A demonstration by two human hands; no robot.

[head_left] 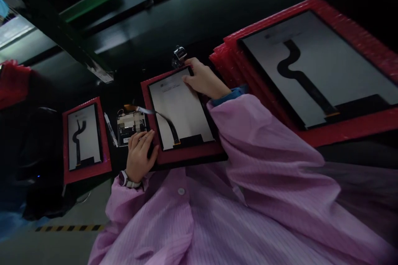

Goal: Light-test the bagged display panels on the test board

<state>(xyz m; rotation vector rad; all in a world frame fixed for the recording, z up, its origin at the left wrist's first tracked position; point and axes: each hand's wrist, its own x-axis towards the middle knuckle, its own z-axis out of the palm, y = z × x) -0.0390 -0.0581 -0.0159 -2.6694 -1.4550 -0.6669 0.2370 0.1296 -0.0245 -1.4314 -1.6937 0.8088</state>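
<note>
A grey display panel (pixel 186 107) lies face down on a red bubble-wrap sheet (pixel 186 155) in front of me. Its dark flex cable (pixel 169 122) curves up and left, its tip raised toward a small circuit board (pixel 130 126). My left hand (pixel 139 155), with a watch on the wrist, rests with its fingers curled over the sheet's lower left corner, beside the board. At the panel's far corner, my right hand (pixel 203 79) has its fingers closed on the edge. Both arms are in pink sleeves.
A smaller panel on red wrap (pixel 83 138) lies to the left, with a white pen (pixel 111 129) between it and the board. A stack of red-wrapped panels (pixel 342 130) sits at the right. A small metal fixture (pixel 178 56) stands behind the middle panel on the dark bench.
</note>
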